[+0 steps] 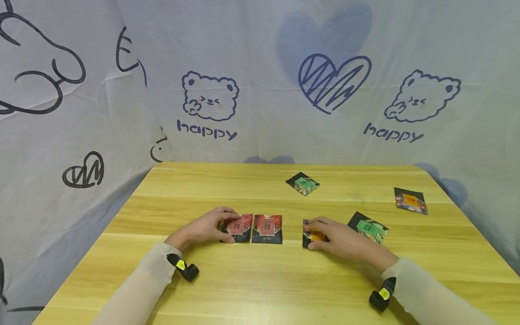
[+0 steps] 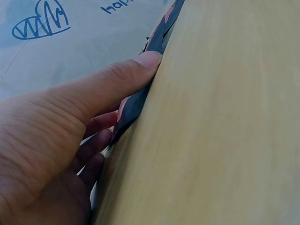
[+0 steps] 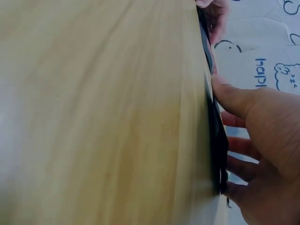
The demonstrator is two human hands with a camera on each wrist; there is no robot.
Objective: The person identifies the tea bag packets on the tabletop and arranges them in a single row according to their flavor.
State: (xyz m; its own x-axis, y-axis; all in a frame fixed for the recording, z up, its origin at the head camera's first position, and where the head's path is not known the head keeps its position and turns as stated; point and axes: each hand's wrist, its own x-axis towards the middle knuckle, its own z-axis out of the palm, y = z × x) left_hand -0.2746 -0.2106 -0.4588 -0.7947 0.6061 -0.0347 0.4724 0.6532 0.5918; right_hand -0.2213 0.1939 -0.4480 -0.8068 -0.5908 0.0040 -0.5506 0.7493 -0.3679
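Note:
Two flat packets with black borders and red fronts lie side by side near the table's middle. My left hand [image 1: 205, 228] holds the left red packet [image 1: 240, 228] at its left end, thumb at the near edge and fingers at the far side. Right beside it lies the other red packet [image 1: 266, 229], untouched. My right hand [image 1: 339, 237] grips a packet with an orange label [image 1: 318, 235] between thumb and fingers, partly covering it. In the right wrist view this dark packet [image 3: 218, 145] is edge-on, close over the wood, with the left hand [image 3: 218, 18] beyond.
A green-labelled packet [image 1: 371, 229] lies just behind my right hand, partly overlapped by it. Another green packet [image 1: 303, 183] lies toward the far edge, and an orange packet [image 1: 411, 201] at far right. The wooden table [image 1: 243, 284] meets a cloth backdrop [image 1: 264, 113].

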